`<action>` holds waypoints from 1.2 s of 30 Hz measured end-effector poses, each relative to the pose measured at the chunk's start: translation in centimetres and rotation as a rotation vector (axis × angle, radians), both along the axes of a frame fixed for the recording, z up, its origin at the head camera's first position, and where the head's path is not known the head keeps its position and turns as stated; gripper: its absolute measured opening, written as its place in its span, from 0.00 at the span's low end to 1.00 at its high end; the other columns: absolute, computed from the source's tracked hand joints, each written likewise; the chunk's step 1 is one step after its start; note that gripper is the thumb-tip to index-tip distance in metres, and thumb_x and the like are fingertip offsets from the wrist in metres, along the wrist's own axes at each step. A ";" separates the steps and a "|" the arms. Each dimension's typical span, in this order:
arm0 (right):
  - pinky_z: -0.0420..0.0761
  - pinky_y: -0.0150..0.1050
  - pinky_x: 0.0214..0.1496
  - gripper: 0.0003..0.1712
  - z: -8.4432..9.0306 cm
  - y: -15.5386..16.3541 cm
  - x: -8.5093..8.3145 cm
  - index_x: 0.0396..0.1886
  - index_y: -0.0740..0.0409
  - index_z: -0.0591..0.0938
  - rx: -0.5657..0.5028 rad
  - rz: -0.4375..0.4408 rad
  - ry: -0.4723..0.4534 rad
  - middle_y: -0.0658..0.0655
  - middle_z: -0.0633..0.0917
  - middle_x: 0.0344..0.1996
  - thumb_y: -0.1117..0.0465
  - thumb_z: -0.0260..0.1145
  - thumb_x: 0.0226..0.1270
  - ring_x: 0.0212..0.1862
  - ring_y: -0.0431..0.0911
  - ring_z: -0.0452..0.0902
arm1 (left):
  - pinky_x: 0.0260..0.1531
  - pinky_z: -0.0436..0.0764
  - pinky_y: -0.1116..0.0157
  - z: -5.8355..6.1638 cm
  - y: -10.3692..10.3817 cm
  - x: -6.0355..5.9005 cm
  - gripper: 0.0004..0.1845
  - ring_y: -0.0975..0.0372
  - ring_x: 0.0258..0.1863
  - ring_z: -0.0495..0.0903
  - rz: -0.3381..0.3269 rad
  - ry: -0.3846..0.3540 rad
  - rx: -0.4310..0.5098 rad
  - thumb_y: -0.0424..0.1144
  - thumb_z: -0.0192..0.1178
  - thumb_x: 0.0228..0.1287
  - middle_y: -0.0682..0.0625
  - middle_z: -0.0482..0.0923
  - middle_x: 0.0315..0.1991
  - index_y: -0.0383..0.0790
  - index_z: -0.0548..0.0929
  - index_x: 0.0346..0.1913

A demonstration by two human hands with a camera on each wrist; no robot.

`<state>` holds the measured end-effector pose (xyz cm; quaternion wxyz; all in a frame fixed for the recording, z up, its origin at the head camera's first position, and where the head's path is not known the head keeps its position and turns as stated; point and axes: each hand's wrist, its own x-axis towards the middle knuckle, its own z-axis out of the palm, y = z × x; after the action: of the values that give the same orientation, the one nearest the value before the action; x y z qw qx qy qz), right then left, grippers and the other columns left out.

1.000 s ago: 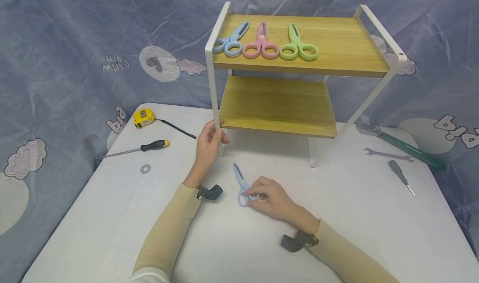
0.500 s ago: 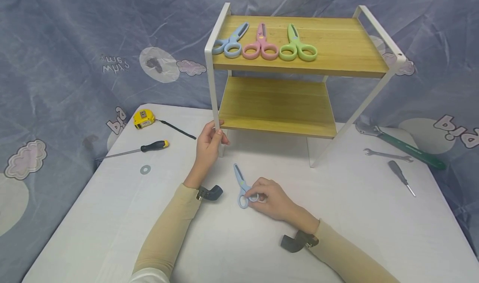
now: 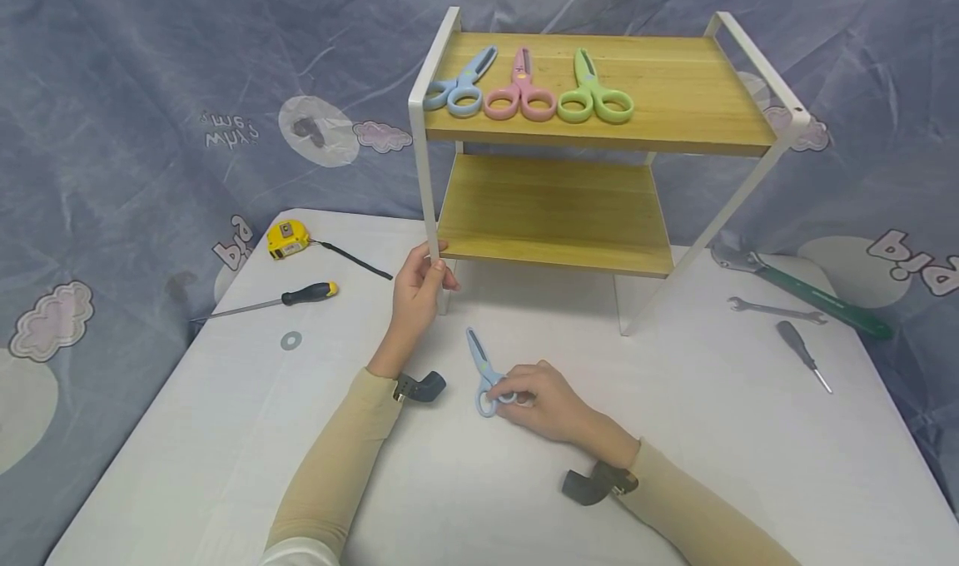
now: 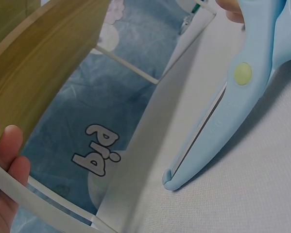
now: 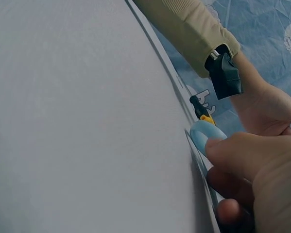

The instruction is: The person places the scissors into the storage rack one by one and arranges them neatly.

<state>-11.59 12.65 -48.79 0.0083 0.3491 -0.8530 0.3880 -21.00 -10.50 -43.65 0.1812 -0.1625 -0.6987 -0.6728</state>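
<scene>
My left hand (image 3: 415, 295) grips the white front-left leg (image 3: 424, 175) of a two-tier wooden shelf (image 3: 674, 83), at the height of its lower board (image 3: 554, 208). Light blue scissors (image 3: 479, 356) with a yellow-green pivot are in front of the shelf, blades shut and pointing towards it. My right hand (image 3: 550, 404) pinches one of their handle loops between thumb and fingers. In the left wrist view the scissors (image 4: 228, 116) cast a shadow on the white cloth; whether they touch it fully I cannot tell. In the right wrist view, my thumb lies against the blue loop (image 5: 198, 138).
On the upper board lie blue scissors (image 3: 466, 91), pink scissors (image 3: 522, 91) and green scissors (image 3: 592, 96). A tape measure (image 3: 287, 237), a screwdriver (image 3: 303, 292) and a washer (image 3: 291, 340) are left; green-handled pliers (image 3: 817, 295), a wrench (image 3: 779, 309) and a grey screwdriver (image 3: 797, 345) right.
The fingers of my right hand have shifted slightly on the scissors' handle. My left hand, the shelf and the other scissors stay where they were.
</scene>
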 end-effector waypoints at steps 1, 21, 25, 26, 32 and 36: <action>0.66 0.31 0.37 0.12 0.0 0.0 0.0 0.40 0.45 0.92 -0.002 -0.001 0.003 0.43 0.91 0.34 0.62 0.78 0.55 0.32 0.32 0.75 | 0.38 0.83 0.72 0.0 0.0 0.0 0.15 0.69 0.26 0.81 0.003 0.001 0.000 0.24 0.46 0.77 0.26 0.76 0.27 0.24 0.72 0.62; 0.73 0.29 0.37 0.12 -0.3 0.0 -0.1 0.41 0.49 0.92 -0.017 -0.033 0.099 0.49 0.93 0.41 0.62 0.78 0.56 0.34 0.34 0.81 | 0.38 0.86 0.68 0.1 -0.1 0.1 0.16 0.70 0.26 0.81 0.007 0.009 -0.015 0.26 0.47 0.78 0.37 0.79 0.25 0.27 0.73 0.63; 0.74 0.29 0.37 0.12 -0.4 0.0 -0.1 0.41 0.49 0.92 -0.015 -0.034 0.097 0.50 0.93 0.41 0.62 0.78 0.56 0.34 0.34 0.82 | 0.38 0.86 0.68 -0.3 -0.2 -0.1 0.16 0.70 0.27 0.81 -0.004 0.036 -0.010 0.28 0.48 0.78 0.35 0.79 0.25 0.28 0.74 0.62; 0.74 0.29 0.37 0.12 -0.4 0.0 -0.1 0.41 0.49 0.92 -0.015 -0.034 0.099 0.50 0.93 0.41 0.62 0.78 0.56 0.34 0.34 0.82 | 0.38 0.85 0.69 -0.3 -0.2 -0.1 0.16 0.70 0.27 0.81 -0.006 0.041 -0.010 0.28 0.48 0.78 0.35 0.79 0.26 0.28 0.73 0.62; 0.74 0.29 0.37 0.12 -0.6 0.0 -0.2 0.40 0.50 0.92 -0.033 -0.031 0.119 0.50 0.93 0.40 0.63 0.79 0.56 0.33 0.34 0.81 | 0.38 0.84 0.71 -0.3 -0.2 -0.2 0.16 0.71 0.27 0.81 -0.013 0.055 -0.015 0.29 0.47 0.77 0.30 0.77 0.26 0.27 0.72 0.63; 0.74 0.29 0.36 0.11 -0.5 0.0 -0.2 0.40 0.50 0.92 -0.044 -0.031 0.116 0.51 0.93 0.40 0.63 0.78 0.55 0.32 0.33 0.80 | 0.38 0.84 0.70 -0.3 -0.2 -0.2 0.16 0.71 0.27 0.81 -0.012 0.054 -0.017 0.29 0.47 0.78 0.32 0.78 0.26 0.28 0.73 0.63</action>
<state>-11.80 12.65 -49.29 0.0714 0.3576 -0.8476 0.3854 -21.15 -10.69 -43.93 0.1947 -0.1864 -0.6983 -0.6631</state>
